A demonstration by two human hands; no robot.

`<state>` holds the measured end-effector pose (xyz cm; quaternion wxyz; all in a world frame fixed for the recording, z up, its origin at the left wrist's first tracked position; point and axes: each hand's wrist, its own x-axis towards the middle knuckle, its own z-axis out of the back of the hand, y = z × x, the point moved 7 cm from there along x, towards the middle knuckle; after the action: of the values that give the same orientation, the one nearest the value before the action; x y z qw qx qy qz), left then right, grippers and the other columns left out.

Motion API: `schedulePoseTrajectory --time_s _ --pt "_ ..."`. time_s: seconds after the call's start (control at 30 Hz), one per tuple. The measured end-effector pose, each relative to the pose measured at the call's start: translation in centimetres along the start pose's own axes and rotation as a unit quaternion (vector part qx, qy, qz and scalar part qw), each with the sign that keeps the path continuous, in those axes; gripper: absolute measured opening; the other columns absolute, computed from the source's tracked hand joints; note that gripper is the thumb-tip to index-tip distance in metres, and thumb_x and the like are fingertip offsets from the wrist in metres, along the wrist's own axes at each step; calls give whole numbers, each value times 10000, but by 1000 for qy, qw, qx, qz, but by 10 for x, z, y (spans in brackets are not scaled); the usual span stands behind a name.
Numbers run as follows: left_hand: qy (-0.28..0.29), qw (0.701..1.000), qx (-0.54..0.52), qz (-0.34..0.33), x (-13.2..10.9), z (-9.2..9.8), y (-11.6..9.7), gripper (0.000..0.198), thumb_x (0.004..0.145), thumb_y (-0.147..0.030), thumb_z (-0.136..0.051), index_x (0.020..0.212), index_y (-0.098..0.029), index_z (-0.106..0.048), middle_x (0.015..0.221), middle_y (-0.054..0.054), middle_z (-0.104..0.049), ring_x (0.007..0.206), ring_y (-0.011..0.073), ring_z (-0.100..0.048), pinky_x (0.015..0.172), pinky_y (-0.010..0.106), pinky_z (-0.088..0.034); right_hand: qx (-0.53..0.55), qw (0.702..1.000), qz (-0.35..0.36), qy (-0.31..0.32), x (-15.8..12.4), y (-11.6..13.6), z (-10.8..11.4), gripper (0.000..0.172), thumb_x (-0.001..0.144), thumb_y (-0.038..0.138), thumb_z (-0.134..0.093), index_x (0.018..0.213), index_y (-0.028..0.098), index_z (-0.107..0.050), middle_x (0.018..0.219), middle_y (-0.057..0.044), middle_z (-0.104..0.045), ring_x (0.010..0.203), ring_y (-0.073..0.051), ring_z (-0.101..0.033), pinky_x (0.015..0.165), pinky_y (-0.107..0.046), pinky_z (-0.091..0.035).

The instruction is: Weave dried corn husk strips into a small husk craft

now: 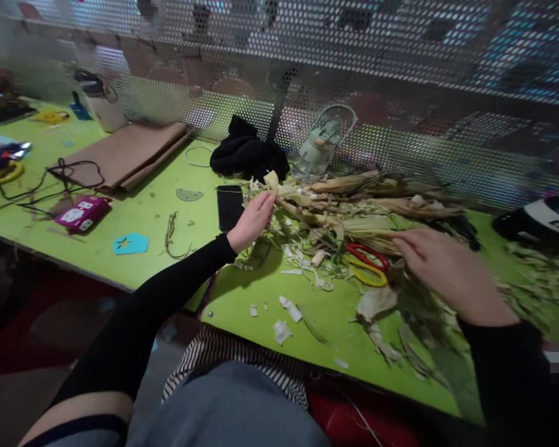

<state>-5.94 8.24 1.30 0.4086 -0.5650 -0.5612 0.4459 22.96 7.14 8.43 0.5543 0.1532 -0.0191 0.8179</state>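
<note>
My left hand (256,217) pinches the pale end of a dried corn husk (271,180) over the pile, fingers closed. To the right, my right hand (447,270), slightly blurred, has its thumb and fingers closed at the end of a greenish husk bundle (368,228). The husk bundle lies between both hands, but I cannot tell whether both hold the same strip. Scissors with red and yellow handles (368,266) lie just left of my right hand, their blades hidden among scraps. More long dried husks (400,206) lie behind.
A black phone (229,208), black cloth (249,152) and pale green bottle (319,146) stand near the perforated metal screen (400,124). Further left are a brown paper bag (125,152), purple box (84,213), blue tag (130,243) and white tumbler (105,105). Scraps litter the green table (256,338).
</note>
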Motion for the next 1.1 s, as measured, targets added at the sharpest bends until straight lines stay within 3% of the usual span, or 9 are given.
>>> schedulePoseTrajectory --time_s 0.07,0.13,0.2,0.33,0.5,0.6,0.73,0.97,1.1 --pt "29 999 12 7 -9 -12 3 282 1048 -255 -447 777 -177 -446 619 -76 -321 478 32 -287 476 191 -209 67 997 -27 24 -4 13 1 409 966 530 -470 980 233 -750 1103 -153 -749 976 -323 -692 879 -483 -516" --pt "56 998 10 14 -18 -22 7 293 1046 -286 -454 773 -180 -439 627 -74 -325 485 35 -287 478 191 -214 192 976 -19 98 -4 48 -24 432 962 552 -487 1145 241 -725 1216 -117 -732 1107 -313 -676 953 -475 -516" --pt "75 997 3 22 -25 -28 11 293 1045 -308 -456 781 -180 -449 632 -71 -331 492 38 -292 482 188 -228 267 957 -8 110 2 85 -53 478 940 592 -524 1211 233 -684 1248 -124 -715 1127 -310 -662 939 -461 -524" --pt "82 996 -19 28 -26 -27 16 298 1026 -368 -499 796 -180 -471 634 -67 -335 496 43 -296 479 188 -241 359 929 29 87 15 122 -90 445 984 583 -446 836 214 -646 756 -45 -672 715 -210 -613 720 -358 -517" --pt "119 990 -53 58 -28 -29 25 278 1030 -364 -484 828 -174 -486 638 -68 -339 495 46 -274 470 189 -208 379 905 120 -152 4 123 -53 346 999 432 -492 736 229 -587 936 -74 -633 978 -240 -602 906 -408 -476" --pt "151 986 -40 67 -35 -36 33 325 1011 -395 -521 778 -183 -441 650 -61 -363 515 50 -310 487 192 -232 507 840 145 -125 -1 132 -61 356 1005 443 -474 722 240 -544 799 -41 -581 832 -215 -589 858 -409 -488" --pt "156 987 15 30 -37 -42 42 356 1026 -401 -482 745 -195 -409 632 -59 -357 525 69 -325 506 214 -265 634 764 32 -113 -2 126 -91 367 973 481 -517 692 255 -445 653 11 -399 644 -180 -440 739 -367 -474" --pt "125 988 90 -6 -30 -41 47 340 1036 -350 -436 730 -202 -444 657 -27 -396 576 110 -356 556 255 -319 613 785 -46 -70 -11 123 -109 437 928 605 -520 683 265 -395 693 -8 -408 713 -208 -460 727 -379 -472" --pt "187 968 164 -28 -30 -42 34 330 1028 -296 -440 712 -204 -433 657 -22 -391 591 119 -360 589 271 -326 660 747 -41 -67 -3 120 -98 469 904 589 -578 644 264 -362 621 26 -323 589 -173 -365 695 -368 -477"
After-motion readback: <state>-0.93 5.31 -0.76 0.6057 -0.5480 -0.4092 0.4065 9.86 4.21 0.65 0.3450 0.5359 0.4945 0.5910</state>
